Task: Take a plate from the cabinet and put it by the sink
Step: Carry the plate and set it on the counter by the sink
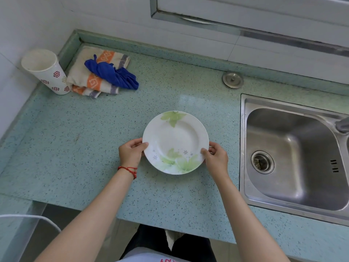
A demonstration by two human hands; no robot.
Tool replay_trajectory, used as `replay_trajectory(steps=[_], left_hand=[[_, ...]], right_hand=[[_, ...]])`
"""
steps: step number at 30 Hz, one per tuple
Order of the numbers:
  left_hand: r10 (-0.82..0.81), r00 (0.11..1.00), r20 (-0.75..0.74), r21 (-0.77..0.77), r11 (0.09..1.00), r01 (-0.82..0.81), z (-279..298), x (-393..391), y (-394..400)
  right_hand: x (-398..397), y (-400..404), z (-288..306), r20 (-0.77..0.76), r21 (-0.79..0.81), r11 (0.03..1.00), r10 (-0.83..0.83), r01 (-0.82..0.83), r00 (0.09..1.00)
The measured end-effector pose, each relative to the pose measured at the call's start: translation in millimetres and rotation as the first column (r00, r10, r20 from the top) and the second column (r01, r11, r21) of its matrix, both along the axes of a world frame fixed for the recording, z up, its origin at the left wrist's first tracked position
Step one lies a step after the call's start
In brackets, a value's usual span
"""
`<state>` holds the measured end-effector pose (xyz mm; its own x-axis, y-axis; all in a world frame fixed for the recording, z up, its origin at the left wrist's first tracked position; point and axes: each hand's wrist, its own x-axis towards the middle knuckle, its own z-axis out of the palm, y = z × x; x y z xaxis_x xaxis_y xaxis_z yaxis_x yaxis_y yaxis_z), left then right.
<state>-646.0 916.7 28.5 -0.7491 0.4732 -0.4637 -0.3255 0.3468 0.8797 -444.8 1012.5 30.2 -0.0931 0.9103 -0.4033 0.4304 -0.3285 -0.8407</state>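
Observation:
A white plate (175, 137) with green leaf prints lies flat over the speckled green countertop (94, 148), just left of the steel sink (294, 157). My left hand (130, 152) grips its left rim, thumb on top. On the opposite rim my right hand (216, 157) holds on the same way. Whether the plate rests on the counter or hovers just above it, I cannot tell. No cabinet is in view.
A white patterned cup (45, 70) stands at the far left corner beside a folded striped towel (94, 80) with a blue cloth (111, 74) on it. A round metal cap (232, 79) sits behind the sink. The counter's front edge runs below my forearms.

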Motion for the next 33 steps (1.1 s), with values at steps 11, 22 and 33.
replay_trajectory(steps=[11,22,33], left_hand=[[-0.019,1.000,0.006,0.007,1.000,0.019,-9,-7,3],[-0.052,0.998,-0.035,-0.021,0.998,0.051,-6,-7,1],[-0.191,0.892,-0.411,-0.135,0.980,0.148,13,-1,-8]], right_hand=[[-2,3,-1,0.003,0.002,1.000,-0.008,0.008,1.000],[-4,-6,2,0.090,0.096,0.995,-0.009,0.000,0.996],[6,-11,16,0.145,0.203,0.978,0.010,-0.039,0.989]])
